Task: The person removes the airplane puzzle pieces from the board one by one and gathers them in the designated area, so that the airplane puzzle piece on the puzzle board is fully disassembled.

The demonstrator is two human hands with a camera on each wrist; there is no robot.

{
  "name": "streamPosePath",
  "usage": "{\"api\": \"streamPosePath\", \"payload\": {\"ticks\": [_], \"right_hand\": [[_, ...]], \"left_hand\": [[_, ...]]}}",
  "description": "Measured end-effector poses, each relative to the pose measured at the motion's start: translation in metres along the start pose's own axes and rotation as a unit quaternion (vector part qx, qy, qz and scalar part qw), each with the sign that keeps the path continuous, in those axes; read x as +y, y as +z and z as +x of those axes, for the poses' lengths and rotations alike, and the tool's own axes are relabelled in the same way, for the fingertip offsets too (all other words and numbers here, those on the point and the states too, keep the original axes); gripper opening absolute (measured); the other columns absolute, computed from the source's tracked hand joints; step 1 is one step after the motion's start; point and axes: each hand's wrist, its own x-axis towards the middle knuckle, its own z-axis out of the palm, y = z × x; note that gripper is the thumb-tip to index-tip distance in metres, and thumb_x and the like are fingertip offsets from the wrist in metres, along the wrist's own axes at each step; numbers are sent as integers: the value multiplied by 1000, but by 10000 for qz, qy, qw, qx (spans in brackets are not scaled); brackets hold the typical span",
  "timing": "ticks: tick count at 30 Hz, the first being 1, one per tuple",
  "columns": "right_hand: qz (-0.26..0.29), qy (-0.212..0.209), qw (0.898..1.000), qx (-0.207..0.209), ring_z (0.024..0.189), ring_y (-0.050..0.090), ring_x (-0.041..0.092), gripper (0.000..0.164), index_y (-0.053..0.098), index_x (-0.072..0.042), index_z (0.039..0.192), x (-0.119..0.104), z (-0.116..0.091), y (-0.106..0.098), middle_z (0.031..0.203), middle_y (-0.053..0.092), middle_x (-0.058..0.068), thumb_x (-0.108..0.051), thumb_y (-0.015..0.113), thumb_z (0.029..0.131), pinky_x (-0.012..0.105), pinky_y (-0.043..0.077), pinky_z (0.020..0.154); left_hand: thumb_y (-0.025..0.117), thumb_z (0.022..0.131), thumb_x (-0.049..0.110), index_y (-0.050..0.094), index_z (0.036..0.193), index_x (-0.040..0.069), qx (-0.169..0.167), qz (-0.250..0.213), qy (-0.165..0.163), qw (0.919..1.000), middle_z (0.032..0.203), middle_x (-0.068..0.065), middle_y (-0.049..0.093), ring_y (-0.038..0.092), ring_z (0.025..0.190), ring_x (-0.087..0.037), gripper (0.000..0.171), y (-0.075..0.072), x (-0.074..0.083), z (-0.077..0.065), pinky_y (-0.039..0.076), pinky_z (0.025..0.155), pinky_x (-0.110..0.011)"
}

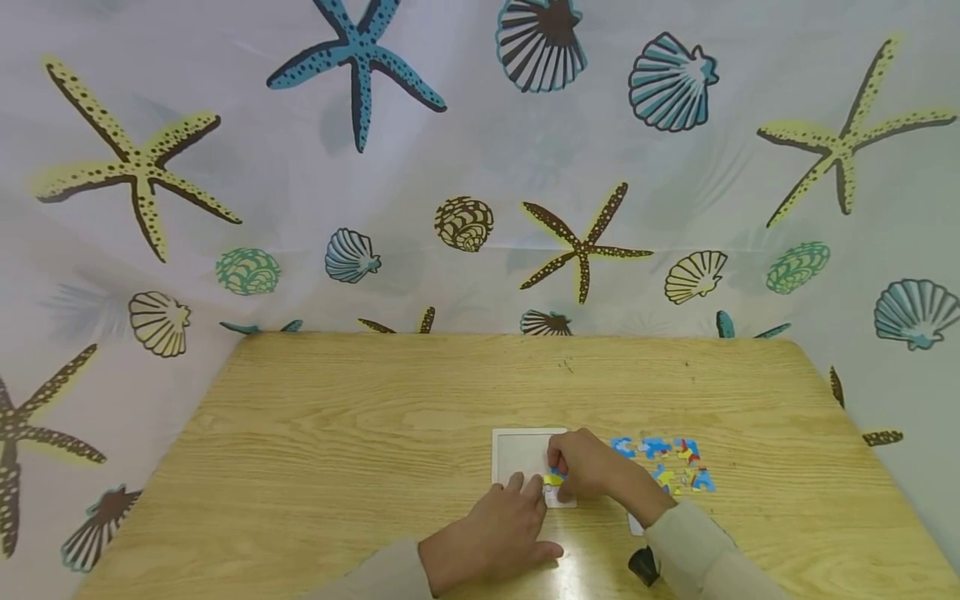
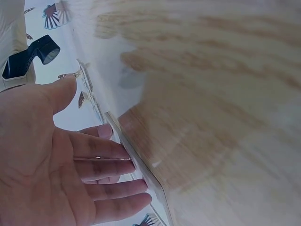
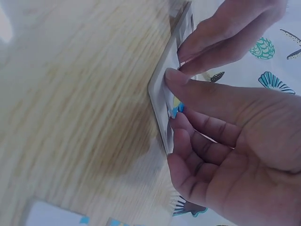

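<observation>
A white puzzle tray (image 1: 496, 457) with a raised rim lies on the table in front of me. My right hand (image 1: 590, 463) is over its right side. Between that thumb and the curled fingers, a blue and yellow puzzle piece (image 3: 177, 107) shows in the right wrist view, pinched close to the tray's corner. Part of the piece is hidden by the fingers. My left hand (image 1: 504, 523) rests its fingertips at the tray's near edge, its thumb held out to the side. In the left wrist view, its fingers (image 2: 115, 190) are extended along the tray's rim.
Several loose puzzle pieces (image 1: 655, 447) in blue, yellow and red lie on the wooden table (image 1: 337, 442) to the right of the tray. A white piece (image 1: 634, 525) shows partly under the right forearm. A cloth (image 1: 465, 150) with starfish and shells hangs around the table.
</observation>
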Motion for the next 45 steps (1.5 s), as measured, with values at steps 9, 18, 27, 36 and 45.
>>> {"api": "streamPosePath", "payload": {"ticks": [9, 18, 27, 36, 45], "right_hand": [[-94, -279, 9995, 134, 67, 49, 11, 20, 59, -7, 83, 5, -1, -4, 73, 56, -1, -3, 77, 75, 24, 43, 61], [66, -439, 9990, 95, 63, 47, 9, 11, 59, -9, 79, 5, 0, -11, 70, 54, -3, 0, 59, 86, 21, 40, 58], [375, -411, 9980, -309, 62, 45, 9, 10, 57, -9, 82, 5, -7, -21, 73, 54, -1, -4, 58, 91, 20, 39, 56], [324, -477, 9974, -436, 64, 44, 9, 9, 56, -8, 83, 14, -17, -38, 74, 52, -1, -4, 57, 91, 20, 39, 57], [204, -26, 9970, -749, 62, 43, 10, 8, 58, -9, 83, 31, -34, -56, 71, 52, -2, -7, 59, 91, 22, 39, 58]], "left_hand": [[36, 91, 65, 52, 134, 6, 86, -92, 80, 9999, 142, -9, 42, 47, 118, -20, 74, -2, -1, -2, 53, 79, -17], [37, 92, 65, 54, 132, 6, 171, -29, 69, 9998, 141, -8, 44, 46, 116, -20, 73, 1, 0, -2, 52, 74, -17], [35, 92, 65, 54, 132, 7, 104, 63, 98, 9999, 143, -10, 44, 46, 124, -25, 73, 0, 0, -3, 53, 84, -21], [36, 91, 66, 53, 133, 6, 50, 16, 56, 10000, 142, -10, 44, 45, 124, -24, 75, 1, 0, -1, 53, 81, -20], [37, 91, 66, 53, 133, 5, 63, -24, 28, 10000, 142, -11, 44, 46, 125, -25, 76, 0, 2, -1, 54, 82, -21]]}}
